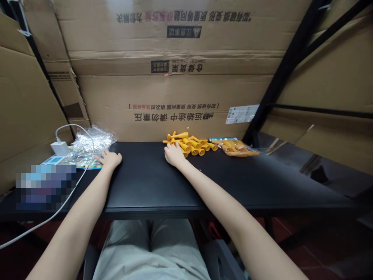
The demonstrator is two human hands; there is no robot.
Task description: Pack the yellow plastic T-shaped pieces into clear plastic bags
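Pale grey-green trousers [148, 249] on a seated person fill the foreground at a smooth black table [151, 182]. The left hand [109, 158] rests at crinkled clear plastic bags [90, 142]; the right hand [174, 154] touches a heap of orange-yellow, cone-ended pieces [201, 144]. Whether either grip is clamped or apart cannot be told. One clear bag of similar pieces [236, 147] appears filled; the heap lies loose. Printed brown cardboard sheets [175, 89] and a black metal frame [279, 74] enclose the space.
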